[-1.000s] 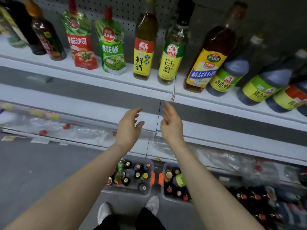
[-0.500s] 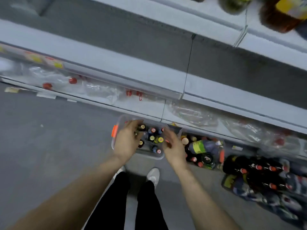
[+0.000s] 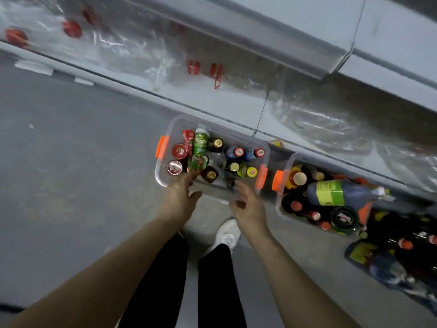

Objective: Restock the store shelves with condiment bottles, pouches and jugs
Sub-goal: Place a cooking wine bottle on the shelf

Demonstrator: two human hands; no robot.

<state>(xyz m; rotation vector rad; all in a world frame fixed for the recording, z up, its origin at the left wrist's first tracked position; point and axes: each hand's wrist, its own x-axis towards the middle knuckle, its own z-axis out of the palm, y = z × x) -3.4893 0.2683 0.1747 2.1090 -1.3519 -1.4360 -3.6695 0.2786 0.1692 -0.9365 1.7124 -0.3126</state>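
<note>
Head view is showing both hands reaching down to the near rim of a clear bin [image 3: 159, 172] on the floor. The left hand [image 3: 179, 200] is opening wide, its fingertips at the lower end of a green pouch [image 3: 201, 147] lying among upright bottles [image 3: 237, 151]. The right hand [image 3: 250, 207] is hanging loosely curled, holding nothing, over the bin's near right corner.

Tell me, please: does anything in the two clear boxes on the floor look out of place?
Yes. In the right box, a big dark bottle lies on its side across the upright bottles. In the left box, a green pouch lies slanted beside the jars. No spill shows.
</note>
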